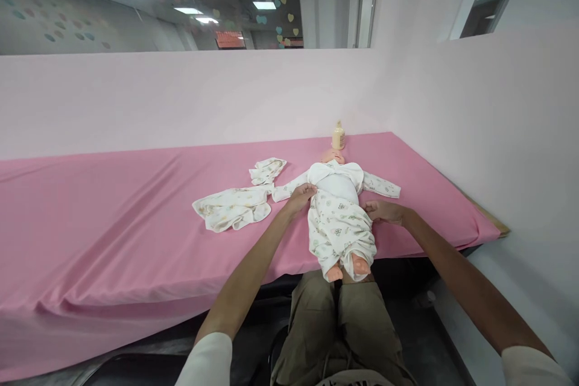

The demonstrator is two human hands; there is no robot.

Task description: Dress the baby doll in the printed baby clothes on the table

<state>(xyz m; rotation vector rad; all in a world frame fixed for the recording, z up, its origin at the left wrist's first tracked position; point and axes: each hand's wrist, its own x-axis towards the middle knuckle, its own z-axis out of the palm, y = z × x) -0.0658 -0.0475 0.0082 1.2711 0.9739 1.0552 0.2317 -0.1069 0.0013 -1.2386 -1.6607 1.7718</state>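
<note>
A baby doll (335,155) lies on its back on the pink-covered table, its head toward the wall and its feet at the front edge. It wears a white printed top (381,185), rucked up at the chest, and white printed pants (339,223). My left hand (302,196) pinches the waistband of the pants on the left side. On the other side my right hand (384,211) is closed at the waistband, its fingertips partly hidden by the cloth. The doll's bare feet (360,264) stick out of the pant legs.
Left of the doll lie a crumpled printed garment (235,208) and a smaller folded printed cloth (268,170). A pale yellow pump bottle (338,136) stands behind the doll's head. The pink sheet (136,217) covers the table, which meets walls behind and at right.
</note>
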